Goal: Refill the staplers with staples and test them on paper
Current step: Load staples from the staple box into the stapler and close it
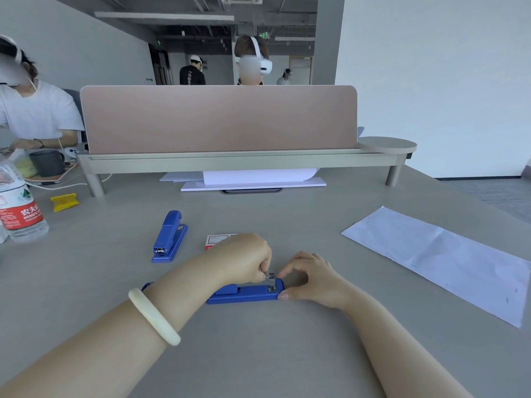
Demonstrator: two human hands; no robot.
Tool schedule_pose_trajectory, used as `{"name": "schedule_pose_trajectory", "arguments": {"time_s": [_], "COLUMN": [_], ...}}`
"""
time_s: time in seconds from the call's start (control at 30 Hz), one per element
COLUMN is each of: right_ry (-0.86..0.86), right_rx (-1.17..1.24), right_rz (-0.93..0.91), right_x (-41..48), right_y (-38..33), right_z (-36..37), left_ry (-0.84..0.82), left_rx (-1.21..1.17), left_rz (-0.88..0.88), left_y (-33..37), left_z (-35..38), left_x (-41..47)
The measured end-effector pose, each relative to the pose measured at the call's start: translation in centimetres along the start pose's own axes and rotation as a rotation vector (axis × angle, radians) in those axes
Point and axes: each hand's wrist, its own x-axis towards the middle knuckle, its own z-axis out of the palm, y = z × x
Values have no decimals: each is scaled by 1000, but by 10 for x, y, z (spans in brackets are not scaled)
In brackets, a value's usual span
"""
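Note:
A blue stapler (247,293) lies opened flat on the grey table in front of me, its metal staple channel at the right end. My left hand (247,259) pinches a small metal piece, staples or the channel's tip, above that end. My right hand (307,278) steadies the stapler's right end with thumb and fingers. A second blue stapler (169,237) stands closed to the left, farther back. A white and red staple box (215,241) lies just behind my left hand, partly hidden. A creased white paper sheet (439,262) lies at the right.
A water bottle (17,205) stands at the left edge, with a yellow object (63,201) beside it. A pink divider (221,119) on a raised shelf crosses the back, with paper sheets (253,179) beneath it. Other people sit behind and to the left.

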Motion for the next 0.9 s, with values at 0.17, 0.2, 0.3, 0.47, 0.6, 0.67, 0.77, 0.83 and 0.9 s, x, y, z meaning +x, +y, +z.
{"name": "schedule_pose_trajectory", "arguments": {"time_s": [0.17, 0.2, 0.3, 0.47, 0.6, 0.67, 0.77, 0.83, 0.9], "right_ry": [-1, -2, -4, -6, -7, -8, -8, -9, -13], "right_rx": [8, 9, 10, 13, 16, 16, 18, 14, 7], "right_rz": [7, 6, 3, 3, 0, 0, 0, 1, 1], "right_x": [0, 0, 0, 0, 0, -1, -2, -1, -1], "right_y": [0, 0, 0, 0, -1, -2, -2, -2, -2], "right_z": [0, 0, 0, 0, 0, -1, 0, 0, 0], "left_ry": [-20, -17, -23, -47, -52, -58, -45, -33, -24], "left_rx": [7, 8, 6, -37, -5, 17, 27, 21, 22], "left_rz": [5, 3, -4, -4, 1, 3, 10, 8, 7], "left_y": [0, -1, -1, -3, 1, 2, 2, 1, 1], "left_z": [0, 0, -3, -5, -6, -6, -6, -6, -6], "left_x": [0, 0, 0, 0, 0, 0, 0, 0, 0]}}
